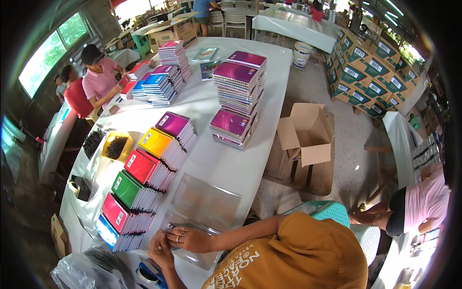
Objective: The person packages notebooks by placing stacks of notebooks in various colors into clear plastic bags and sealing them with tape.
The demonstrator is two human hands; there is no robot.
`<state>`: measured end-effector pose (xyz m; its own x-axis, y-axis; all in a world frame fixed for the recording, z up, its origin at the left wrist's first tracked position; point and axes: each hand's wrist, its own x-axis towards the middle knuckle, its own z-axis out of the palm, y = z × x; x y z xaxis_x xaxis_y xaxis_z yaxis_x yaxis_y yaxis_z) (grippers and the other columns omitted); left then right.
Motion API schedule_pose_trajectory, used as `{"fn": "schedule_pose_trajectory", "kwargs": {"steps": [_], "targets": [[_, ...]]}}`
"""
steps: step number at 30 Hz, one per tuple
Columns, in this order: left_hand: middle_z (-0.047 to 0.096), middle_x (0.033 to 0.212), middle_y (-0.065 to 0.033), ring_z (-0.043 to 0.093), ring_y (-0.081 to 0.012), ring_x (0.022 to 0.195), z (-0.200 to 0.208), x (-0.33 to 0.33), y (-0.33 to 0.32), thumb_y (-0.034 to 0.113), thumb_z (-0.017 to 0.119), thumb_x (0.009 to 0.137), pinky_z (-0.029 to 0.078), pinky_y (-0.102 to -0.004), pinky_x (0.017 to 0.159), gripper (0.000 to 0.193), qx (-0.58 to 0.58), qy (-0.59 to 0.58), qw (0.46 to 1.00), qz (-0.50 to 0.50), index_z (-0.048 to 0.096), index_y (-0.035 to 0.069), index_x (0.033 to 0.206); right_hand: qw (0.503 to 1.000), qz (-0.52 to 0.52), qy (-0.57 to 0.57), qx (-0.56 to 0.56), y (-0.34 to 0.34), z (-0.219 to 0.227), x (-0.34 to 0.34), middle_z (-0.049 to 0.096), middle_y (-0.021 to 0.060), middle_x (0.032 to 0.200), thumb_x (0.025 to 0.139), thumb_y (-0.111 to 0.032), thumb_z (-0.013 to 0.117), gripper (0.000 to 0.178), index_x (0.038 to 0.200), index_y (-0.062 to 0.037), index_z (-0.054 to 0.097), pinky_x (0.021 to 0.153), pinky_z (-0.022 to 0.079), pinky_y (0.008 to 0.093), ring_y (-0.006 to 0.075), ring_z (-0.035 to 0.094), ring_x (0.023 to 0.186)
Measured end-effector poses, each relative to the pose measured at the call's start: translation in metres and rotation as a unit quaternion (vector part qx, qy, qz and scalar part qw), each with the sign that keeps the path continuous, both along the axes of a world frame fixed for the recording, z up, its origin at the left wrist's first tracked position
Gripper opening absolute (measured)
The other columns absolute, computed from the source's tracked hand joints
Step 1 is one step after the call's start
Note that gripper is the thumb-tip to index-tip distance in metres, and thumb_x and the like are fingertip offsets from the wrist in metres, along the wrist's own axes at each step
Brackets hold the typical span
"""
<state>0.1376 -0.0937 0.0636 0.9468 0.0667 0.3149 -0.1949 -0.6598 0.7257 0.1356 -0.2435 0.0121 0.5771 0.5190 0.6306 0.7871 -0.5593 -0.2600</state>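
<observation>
My left hand (pixel 161 250) and my right hand (pixel 190 239), with a ring on it, meet at the near end of the table. Their fingers are bent and pinched together at the edge of a clear plastic sleeve (pixel 208 257); the exact grip is partly hidden. Just beyond lies another flat clear plastic sleeve (pixel 207 196). Left of my hands runs a row of spiral notebook stacks: blue (pixel 109 233), pinkish red (pixel 115 213), green (pixel 126 187), red (pixel 140 165), yellow (pixel 155 140) and purple (pixel 173 123). Close to my left wrist sits a blue tape dispenser (pixel 151 273).
Crumpled clear plastic (pixel 89 267) lies at the near left. Tall purple notebook stacks (pixel 236 79) stand farther along, beyond a yellow tray (pixel 117 146) of dark small pieces. An open carton (pixel 308 132) is at the right. A co-worker (pixel 100 77) handles red notebooks across the table.
</observation>
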Motion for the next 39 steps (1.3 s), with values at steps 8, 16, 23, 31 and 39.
{"fn": "schedule_pose_trajectory", "kwargs": {"steps": [8, 16, 23, 31, 39], "targets": [[0.065, 0.106, -0.0183, 0.063, -0.0289, 0.1, -0.011, -0.019, -0.023, 0.004, 0.053, 0.091, 0.045, -0.0398, 0.092, 0.018, -0.012, -0.029, 0.997, 0.066, 0.063, -0.005, 0.103, 0.945, 0.134, 0.196, 0.225, -0.003, -0.002, 0.012, 0.053, 0.0162, 0.122, 0.084, -0.014, 0.056, 0.033, 0.115, -0.0027, 0.055, 0.104, 0.033, 0.0406, 0.0291, 0.042, 0.124], [0.066, 0.105, -0.0152, 0.059, -0.0309, 0.11, -0.005, -0.049, -0.023, 0.002, 0.061, 0.081, 0.035, -0.0451, 0.103, 0.019, 0.158, -0.065, 0.985, -0.017, 0.065, 0.0, 0.099, 0.956, 0.124, 0.202, 0.17, -0.009, -0.002, 0.031, 0.057, 0.0108, 0.124, 0.079, -0.014, 0.066, 0.028, 0.106, -0.0078, 0.063, 0.096, 0.036, 0.0349, 0.0213, 0.052, 0.116], [0.055, 0.117, -0.0164, 0.057, -0.0345, 0.1, -0.044, -0.151, 0.13, 0.024, 0.051, 0.093, 0.046, -0.047, 0.072, 0.035, 0.535, 0.05, 0.738, 0.409, 0.053, 0.012, 0.126, 0.919, 0.204, 0.251, 0.224, -0.01, -0.01, 0.038, 0.065, 0.0032, 0.108, 0.075, -0.015, 0.07, 0.006, 0.078, -0.0132, 0.064, 0.093, 0.036, 0.0361, 0.019, 0.053, 0.115], [0.056, 0.108, -0.0122, 0.053, -0.0284, 0.094, -0.043, -0.132, 0.112, 0.036, 0.052, 0.09, 0.044, -0.0443, 0.071, 0.041, 0.116, 0.346, 0.852, 0.376, 0.055, 0.01, 0.122, 0.928, 0.211, 0.184, 0.244, -0.017, -0.019, 0.035, 0.064, -0.0017, 0.107, 0.079, -0.017, 0.067, 0.006, 0.08, -0.0154, 0.062, 0.09, 0.039, 0.0386, 0.0177, 0.051, 0.117], [0.062, 0.078, -0.0057, 0.055, -0.0116, 0.065, -0.053, -0.156, 0.163, 0.022, 0.063, 0.086, 0.047, -0.0272, 0.059, 0.018, -0.37, 0.389, 0.774, 0.337, 0.063, 0.007, 0.094, 0.941, 0.196, 0.115, 0.249, -0.013, -0.03, 0.039, 0.064, 0.0017, 0.106, 0.08, -0.017, 0.063, 0.014, 0.093, -0.0151, 0.066, 0.089, 0.039, 0.0367, 0.0188, 0.056, 0.109]]}}
